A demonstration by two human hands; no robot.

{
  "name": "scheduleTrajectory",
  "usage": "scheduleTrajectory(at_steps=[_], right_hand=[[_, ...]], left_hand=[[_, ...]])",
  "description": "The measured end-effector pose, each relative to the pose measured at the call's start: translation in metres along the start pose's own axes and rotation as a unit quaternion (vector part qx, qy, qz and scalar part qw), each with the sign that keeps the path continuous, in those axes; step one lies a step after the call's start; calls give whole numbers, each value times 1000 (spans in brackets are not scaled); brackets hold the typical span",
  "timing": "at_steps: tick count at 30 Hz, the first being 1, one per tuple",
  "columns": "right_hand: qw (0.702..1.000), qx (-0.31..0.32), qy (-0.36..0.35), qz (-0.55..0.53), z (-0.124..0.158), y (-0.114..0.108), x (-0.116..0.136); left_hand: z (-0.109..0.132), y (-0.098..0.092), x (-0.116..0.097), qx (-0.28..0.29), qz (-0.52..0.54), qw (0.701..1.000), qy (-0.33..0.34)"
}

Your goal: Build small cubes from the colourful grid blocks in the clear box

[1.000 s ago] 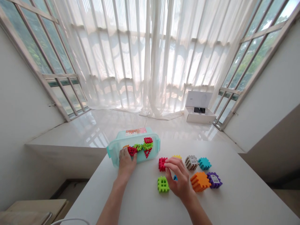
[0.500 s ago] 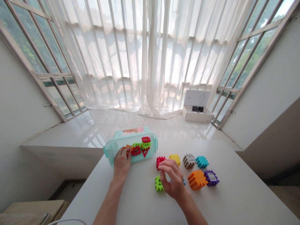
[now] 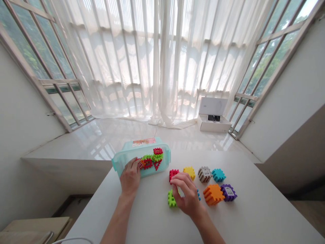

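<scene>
My left hand (image 3: pixel 130 177) reaches into the near left part of a pale green plastic bin (image 3: pixel 117 165), its fingers closed on an orange interlocking block piece (image 3: pixel 140 164) with a white window grid. Beside that piece, inside the bin, lie red pieces (image 3: pixel 148 163) and green pieces (image 3: pixel 157 157). My right hand (image 3: pixel 188 196) hovers over the table with fingers curled and thumb apart from the fingertips, holding nothing visible. Its fingertips are close to a red stack (image 3: pixel 173 175). Below the hand are a green stack (image 3: pixel 171 199) and a mostly hidden blue stack (image 3: pixel 198 195).
Farther right on the white table (image 3: pixel 250 220) stand yellow (image 3: pixel 189 172), grey (image 3: pixel 204 174), teal (image 3: pixel 218 175), orange (image 3: pixel 214 194) and purple (image 3: pixel 229 192) stacks. An open white box (image 3: pixel 215 126) with a dark phone-like device (image 3: pixel 214 118) rests on the sill by the curtain (image 3: pixel 162 67).
My left hand has shifted slightly left and up inside the bin, and the orange piece sits at a different tilt. The right hand has hardly moved.
</scene>
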State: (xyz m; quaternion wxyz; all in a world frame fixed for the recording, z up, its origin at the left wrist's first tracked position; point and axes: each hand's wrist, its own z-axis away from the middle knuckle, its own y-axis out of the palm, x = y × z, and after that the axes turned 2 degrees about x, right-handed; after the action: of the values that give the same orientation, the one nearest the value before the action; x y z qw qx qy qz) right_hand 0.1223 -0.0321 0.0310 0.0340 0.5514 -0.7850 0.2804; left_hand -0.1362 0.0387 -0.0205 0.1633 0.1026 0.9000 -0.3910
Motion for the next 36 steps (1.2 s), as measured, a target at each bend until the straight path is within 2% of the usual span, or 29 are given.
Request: scheduleTrajectory(at_steps=[5,8,13,20,23,25,27,30,33,36], right_hand=[[1000,5,2,0,-1,-1,0],[1000,4,1,1,-1,-1,1],[1000,4,3,4,-1,-2,1],[1000,7,5,-2,0,-2,0],[1000,8,6,1,0,-2,0],[1000,8,6,4,0,-2,0],[1000,8,6,5,-1,-2,1],[1000,12,13,9,-1,-2,1],[998,33,38,27,0,-2,2],[995,68,59,44,2,0,2]], left_hand=[[-1,-2,-1,10,-15,1000,18],[-2,0,0,21,-26,999,7],[-2,2,0,75,-39,996,-30],[-1,-7,-10,126,-63,990,-31],[-2,-7,-11,114,2,992,-55],[-5,-7,-11,101,105,985,-88],[-8,-8,-15,103,243,955,-136],[-8,-14,-32,153,427,870,-196],[-1,-22,-56,235,526,790,-208],[10,-25,-76,286,574,740,-200]])
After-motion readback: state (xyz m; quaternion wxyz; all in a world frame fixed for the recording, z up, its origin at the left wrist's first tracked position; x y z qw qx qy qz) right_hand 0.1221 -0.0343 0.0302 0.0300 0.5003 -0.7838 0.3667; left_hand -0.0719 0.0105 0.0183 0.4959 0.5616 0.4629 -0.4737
